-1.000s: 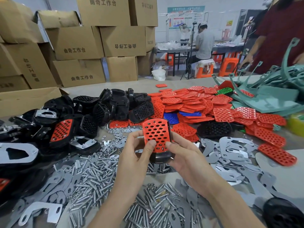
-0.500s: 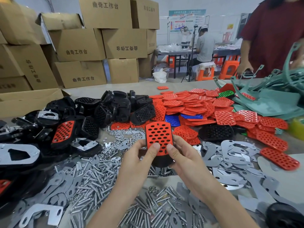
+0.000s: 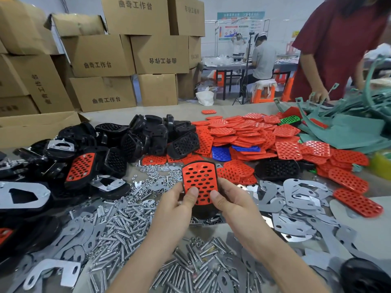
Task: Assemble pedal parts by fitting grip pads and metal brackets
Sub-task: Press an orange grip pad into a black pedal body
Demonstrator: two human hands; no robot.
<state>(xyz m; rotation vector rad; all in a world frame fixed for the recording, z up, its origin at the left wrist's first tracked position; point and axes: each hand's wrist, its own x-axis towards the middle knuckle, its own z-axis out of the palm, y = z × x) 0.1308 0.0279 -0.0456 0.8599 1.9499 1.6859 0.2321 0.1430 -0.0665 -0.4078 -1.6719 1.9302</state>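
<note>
Head view: the left hand pinches the red grip pad onto its black pedal body, held above the bolts, the right hand pinching the other edge. Uneven thumb pressure could seat it crooked — or pop it free.

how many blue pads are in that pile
2: one blue pad lies at the near edge of the red pile. The other is just right of it, mostly buried. More may be hidden underneath.
</note>
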